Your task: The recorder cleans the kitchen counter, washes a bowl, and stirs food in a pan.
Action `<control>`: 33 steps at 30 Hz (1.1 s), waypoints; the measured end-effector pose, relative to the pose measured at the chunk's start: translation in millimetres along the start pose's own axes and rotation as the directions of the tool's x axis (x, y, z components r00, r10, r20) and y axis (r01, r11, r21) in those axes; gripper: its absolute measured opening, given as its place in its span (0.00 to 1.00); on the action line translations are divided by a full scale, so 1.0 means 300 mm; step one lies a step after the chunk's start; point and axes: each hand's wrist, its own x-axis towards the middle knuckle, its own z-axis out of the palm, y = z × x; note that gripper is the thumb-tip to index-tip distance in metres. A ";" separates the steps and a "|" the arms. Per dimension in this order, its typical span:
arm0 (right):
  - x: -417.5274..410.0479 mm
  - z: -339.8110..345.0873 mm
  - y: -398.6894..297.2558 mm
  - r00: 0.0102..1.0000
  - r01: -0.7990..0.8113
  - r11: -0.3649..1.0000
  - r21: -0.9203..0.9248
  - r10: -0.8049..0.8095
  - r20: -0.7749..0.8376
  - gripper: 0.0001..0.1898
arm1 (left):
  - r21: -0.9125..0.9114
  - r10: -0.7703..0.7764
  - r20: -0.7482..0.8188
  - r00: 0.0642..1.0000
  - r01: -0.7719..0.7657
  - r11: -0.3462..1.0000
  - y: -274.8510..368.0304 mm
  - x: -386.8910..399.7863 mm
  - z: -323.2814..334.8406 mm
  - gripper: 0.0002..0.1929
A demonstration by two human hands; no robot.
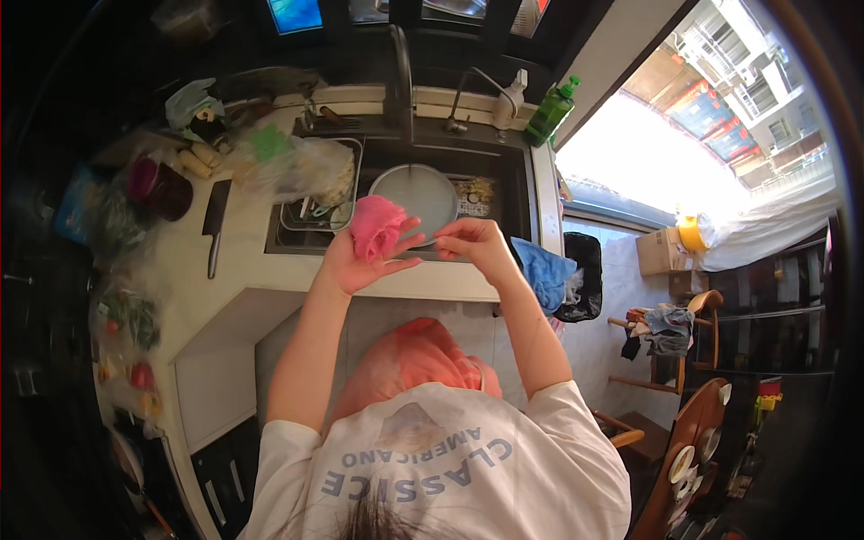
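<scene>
A crumpled pink cloth (376, 228) rests in the palm of my left hand (368, 260), whose fingers are spread towards the right. My right hand (476, 246) is beside it, thumb and fingertips pinched together; whether anything thin is between them I cannot tell. Beyond both hands, a round metal basin (422, 196) stands in the dark sink (499, 162) under the tall faucet (403, 81). To its right lies a small strainer (474, 202) with food scraps. On its left a wire-rimmed dish basket (317, 226) holds utensils and a plastic bag.
A cleaver (216, 209) lies on the left counter (246, 260), near a dark jar with a purple lid (158, 189) and bagged vegetables (131, 324). A green pump bottle (552, 111) stands back right. A blue cloth (543, 270) hangs beside a lined black bin (590, 273).
</scene>
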 end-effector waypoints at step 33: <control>-0.389 -1.068 0.585 0.494 -0.869 -0.125 -0.479 -0.164 -0.854 0.34 | 0.076 -0.012 -0.368 0.930 0.043 0.996 -0.091 0.058 -0.197 0.19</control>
